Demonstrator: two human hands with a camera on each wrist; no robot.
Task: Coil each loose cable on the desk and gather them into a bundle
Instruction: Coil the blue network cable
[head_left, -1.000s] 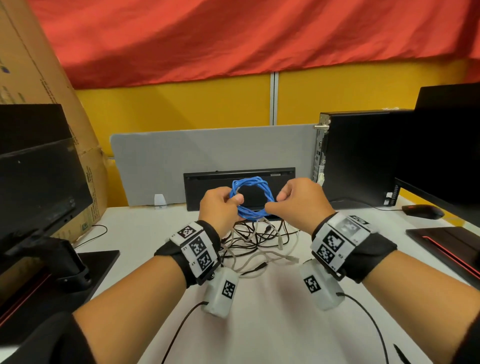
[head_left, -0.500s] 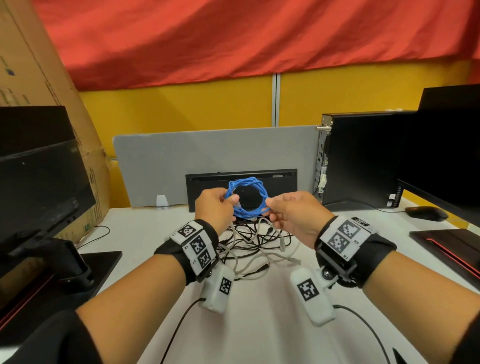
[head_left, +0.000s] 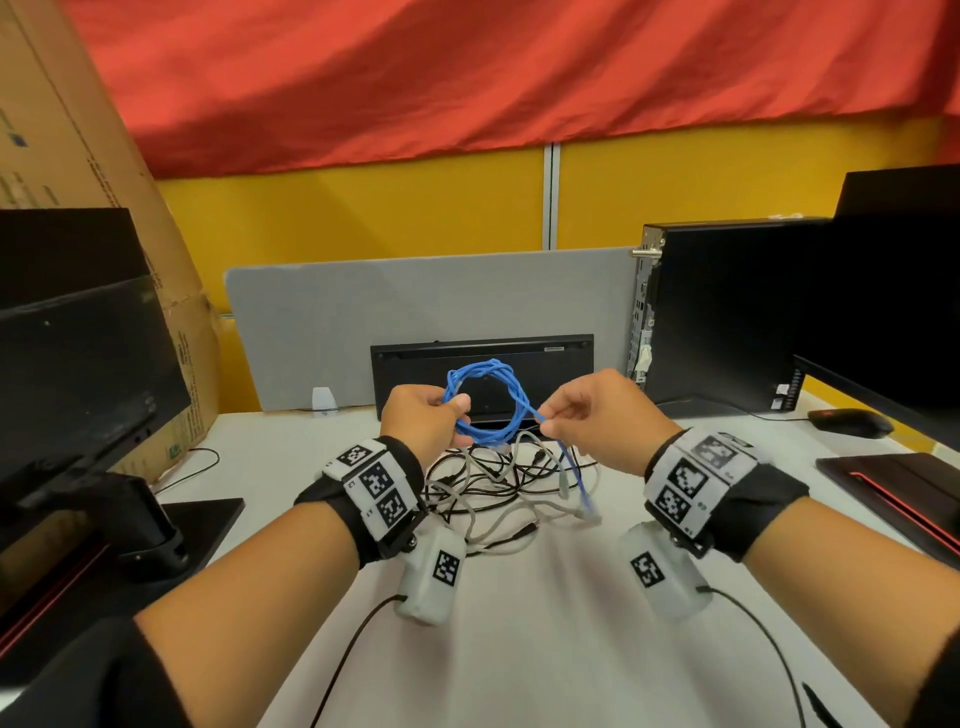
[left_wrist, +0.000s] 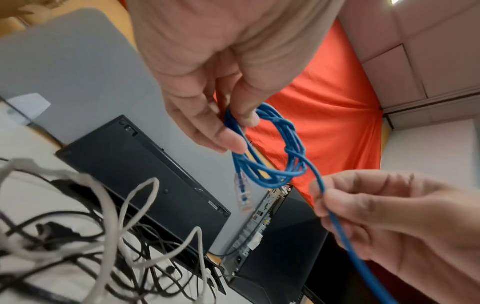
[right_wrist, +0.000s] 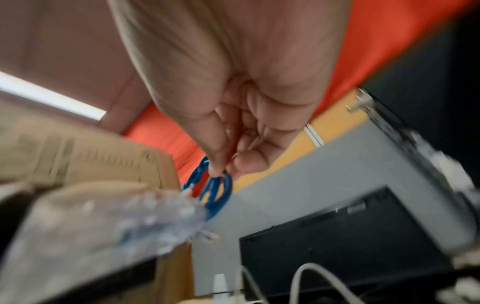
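A white desk (head_left: 519, 649) filled the near view, backed by a grey divider panel (head_left: 415, 312) with a red cloth (head_left: 467, 78) hanging on the far wall. A dark monitor (head_left: 78, 338) stood at the left, and a black computer tower (head_left: 727, 312) stood at the far right. A black keyboard (head_left: 483, 358) leaned upright against the divider.

In the middle of the desk lay a tangle of loose black and grey cables (head_left: 493, 488). Above that tangle, both hands held a blue cable (head_left: 485, 402) in the air, wound into a ring.

The left hand (head_left: 423, 421) gripped the ring's left side between thumb and curled fingers. The right hand (head_left: 608, 415) pinched the cable's free tail just beside the ring. That tail hung down to a clear plug (head_left: 589, 514) near the tangle. A second clear plug (left_wrist: 242, 195) dangled below the ring.
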